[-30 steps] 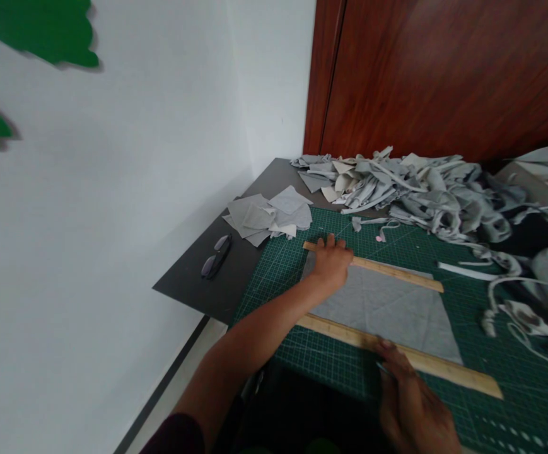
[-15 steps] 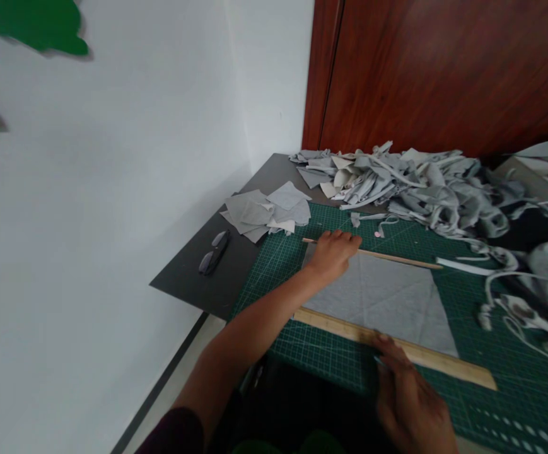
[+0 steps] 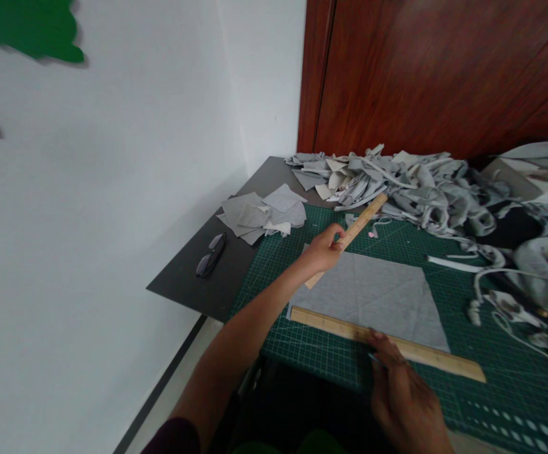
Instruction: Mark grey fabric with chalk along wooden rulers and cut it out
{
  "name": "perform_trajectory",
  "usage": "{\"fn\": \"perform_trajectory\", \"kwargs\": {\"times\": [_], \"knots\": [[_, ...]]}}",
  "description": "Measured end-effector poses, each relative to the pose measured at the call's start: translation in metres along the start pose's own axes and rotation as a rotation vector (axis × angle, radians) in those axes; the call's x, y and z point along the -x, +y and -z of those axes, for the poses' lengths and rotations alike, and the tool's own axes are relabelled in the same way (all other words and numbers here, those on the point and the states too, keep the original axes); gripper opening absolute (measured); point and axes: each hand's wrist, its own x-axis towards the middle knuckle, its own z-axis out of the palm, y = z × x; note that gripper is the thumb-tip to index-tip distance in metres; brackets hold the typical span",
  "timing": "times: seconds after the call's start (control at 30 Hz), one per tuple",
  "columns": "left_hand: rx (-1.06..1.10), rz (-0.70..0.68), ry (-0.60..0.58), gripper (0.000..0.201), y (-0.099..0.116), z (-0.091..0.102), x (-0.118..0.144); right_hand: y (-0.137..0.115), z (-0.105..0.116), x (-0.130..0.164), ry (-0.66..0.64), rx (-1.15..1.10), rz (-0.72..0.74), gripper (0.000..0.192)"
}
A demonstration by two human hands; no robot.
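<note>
Head view: left hand [image 3: 323, 249] is gripping a short wooden ruler [image 3: 355, 229], tilting it clear above the grey fabric square [image 3: 373, 296] lying mid-mat on the green cutting mat [image 3: 505, 391]. Right hand [image 3: 403, 403], fingers pressed together, is pinning a long ruler [image 3: 387, 343] along the fabric's near edge, likely steadying it.
</note>
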Motion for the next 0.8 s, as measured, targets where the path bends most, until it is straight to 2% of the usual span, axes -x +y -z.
{"fn": "perform_trajectory", "kwargs": {"times": [0.3,0.47,0.67,0.8], "knots": [[-0.143,0.050,0.042,0.019,-0.012,0.002,-0.004,0.000,-0.001,0.000,0.006,-0.006,0.008,0.036],[-0.259,0.107,0.020,0.006,-0.016,0.011,0.002,-0.001,-0.002,-0.001,0.022,-0.008,0.004,0.037],[-0.417,0.182,-0.093,0.018,-0.014,0.032,0.015,0.000,-0.004,-0.001,0.042,-0.045,0.013,0.033],[-0.501,0.180,-0.160,0.024,-0.008,0.042,0.019,-0.001,-0.004,0.000,0.027,-0.055,-0.003,0.033]]}}
